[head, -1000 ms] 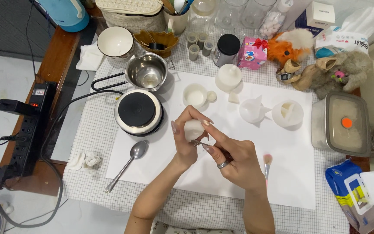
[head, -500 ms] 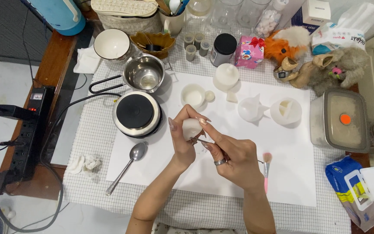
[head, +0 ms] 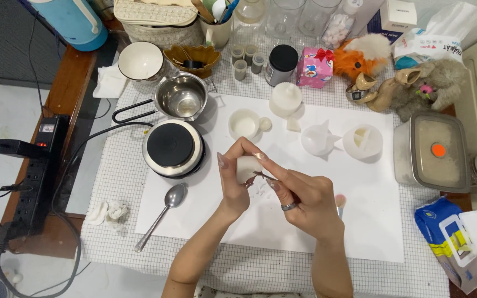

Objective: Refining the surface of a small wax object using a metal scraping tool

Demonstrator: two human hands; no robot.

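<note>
Head view looks down on a checked cloth with a white sheet spread over it, both hands working above the sheet's middle. Left of the left hand sits a round hotplate, and beyond that a steel pot; a spoon lies below the hotplate, near the left wrist. Past the fingertips stand a small white cup, a lidded white jar, a clear funnel-like mould and a round white mould. Right of the right hand is a lidded steel box.

Left hand is closed around a small white lump, thumb and fingers pinching it. Right hand, ring on one finger, grips a thin tool whose tip touches the lump. Pale flakes lie on the sheet just under the hands, so I judge some trimming done, with the lump not yet put down and more left to clean up.
</note>
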